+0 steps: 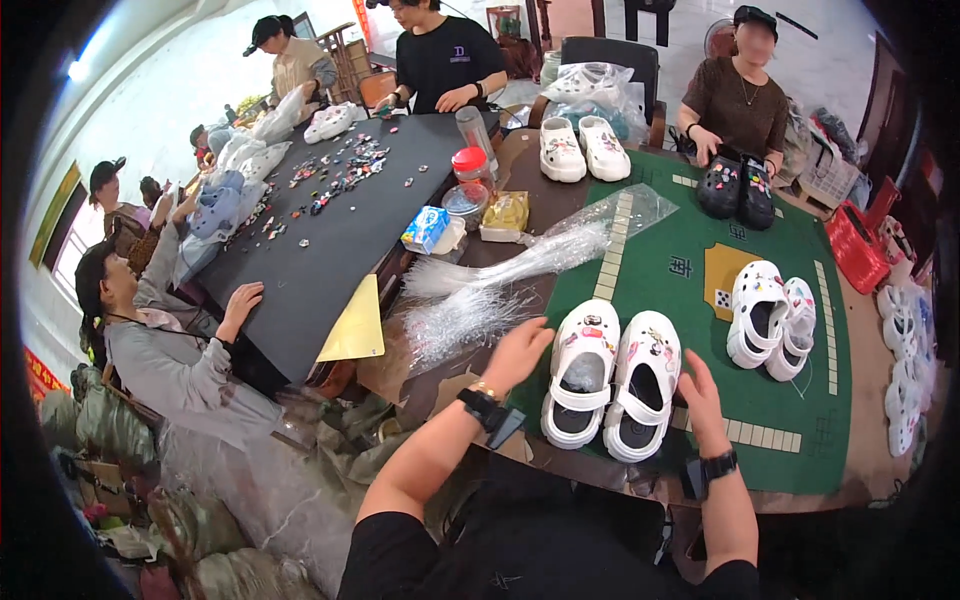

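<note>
Two white foam clogs with holes and colourful charms stand side by side in front of me, toes pointing away. The left clog [580, 372] has a clear crumpled plastic ball inside; the right clog [645, 388] shows its dark insole. My left hand [519, 354] is beside the outer edge of the left clog, fingers extended toward its toe; I cannot tell if they touch it. Along the right clog's outer side, my right hand [702, 398] stays open with its fingers spread. Another white pair [768, 318] rests to the right on the green mat [640, 270].
Bundles of clear plastic strands [500, 262] lie left of the mat, near a yellow sheet [354, 320] and a red-lidded jar [471, 166]. Small charms [335, 180] are scattered over a black table. Across from me, a person [738, 100] handles black clogs [736, 188]. White clogs [583, 148] stand at the far edge.
</note>
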Tool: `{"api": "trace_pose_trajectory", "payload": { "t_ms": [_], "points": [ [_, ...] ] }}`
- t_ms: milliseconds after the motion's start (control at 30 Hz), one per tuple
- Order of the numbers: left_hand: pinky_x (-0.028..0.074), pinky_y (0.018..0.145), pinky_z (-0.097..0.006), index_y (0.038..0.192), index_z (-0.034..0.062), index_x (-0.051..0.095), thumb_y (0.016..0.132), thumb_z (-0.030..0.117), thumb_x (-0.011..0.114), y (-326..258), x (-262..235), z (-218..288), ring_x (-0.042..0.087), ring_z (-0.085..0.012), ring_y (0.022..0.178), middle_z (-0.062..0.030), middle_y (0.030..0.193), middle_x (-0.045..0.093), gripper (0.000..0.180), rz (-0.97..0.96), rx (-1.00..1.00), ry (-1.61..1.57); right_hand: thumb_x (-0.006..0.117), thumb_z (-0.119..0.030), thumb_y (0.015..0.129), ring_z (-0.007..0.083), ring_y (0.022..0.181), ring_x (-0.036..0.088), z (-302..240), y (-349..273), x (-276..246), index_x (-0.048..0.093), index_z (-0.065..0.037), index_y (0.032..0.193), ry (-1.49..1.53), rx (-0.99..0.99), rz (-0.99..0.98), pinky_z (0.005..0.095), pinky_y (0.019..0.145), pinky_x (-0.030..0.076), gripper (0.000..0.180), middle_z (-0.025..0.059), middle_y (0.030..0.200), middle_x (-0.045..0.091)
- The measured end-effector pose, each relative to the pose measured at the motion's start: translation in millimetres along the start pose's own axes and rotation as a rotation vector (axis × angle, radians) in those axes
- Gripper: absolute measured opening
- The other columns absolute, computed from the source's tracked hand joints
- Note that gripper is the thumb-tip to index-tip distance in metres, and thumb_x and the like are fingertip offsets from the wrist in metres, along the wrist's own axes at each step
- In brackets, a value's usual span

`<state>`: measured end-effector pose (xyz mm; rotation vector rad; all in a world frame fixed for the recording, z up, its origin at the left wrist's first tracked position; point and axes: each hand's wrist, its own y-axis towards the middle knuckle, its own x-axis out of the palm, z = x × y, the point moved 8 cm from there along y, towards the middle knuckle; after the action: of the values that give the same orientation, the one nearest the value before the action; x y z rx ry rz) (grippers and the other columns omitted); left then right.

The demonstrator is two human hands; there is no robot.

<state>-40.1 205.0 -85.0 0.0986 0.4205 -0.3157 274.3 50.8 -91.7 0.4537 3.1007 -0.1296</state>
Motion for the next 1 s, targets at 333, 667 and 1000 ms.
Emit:
{"api": "trace_pose_trajectory", "payload": {
  "t_ms": [333,667,1000],
  "points": [
    [0.054,0.072,-0.041,0.085,0.0039,0.071,0.08,0.018,0.065,-35,-115,-63,0.068,-0.0335,0.079,-0.0175,0.082,0.07,0.016,0.216,-0.072,0.661,0.056,-0.006,0.092,0.012,0.083,0.06,38,-57,-53,0.06,0.001,0.111,0.08,0.108,0.106,0.0247,0.075,0.049,0.021,0.0046,0.099,0.064],
    [0.052,0.078,-0.048,0.087,0.0039,0.07,0.081,0.018,0.062,54,-117,-33,0.064,-0.0388,0.089,-0.0202,0.092,0.067,0.017,0.349,0.059,0.667,0.058,-0.002,0.09,0.0082,0.08,0.056,40,-63,-45,0.064,0.0,0.097,-0.236,-0.129,0.25,0.0225,0.074,0.046,0.01,0.0005,0.089,0.062],
    [0.048,0.087,-0.046,0.098,0.0132,0.072,0.079,0.021,0.067,102,-99,-32,0.057,-0.0325,0.1,-0.0103,0.102,0.064,0.021,0.346,0.108,0.95,0.059,-0.002,0.086,0.0087,0.075,0.055,28,-70,-41,0.064,0.0,0.091,-0.271,-0.195,0.296,0.0237,0.068,0.045,0.007,0.0014,0.085,0.06]
  ]
}}
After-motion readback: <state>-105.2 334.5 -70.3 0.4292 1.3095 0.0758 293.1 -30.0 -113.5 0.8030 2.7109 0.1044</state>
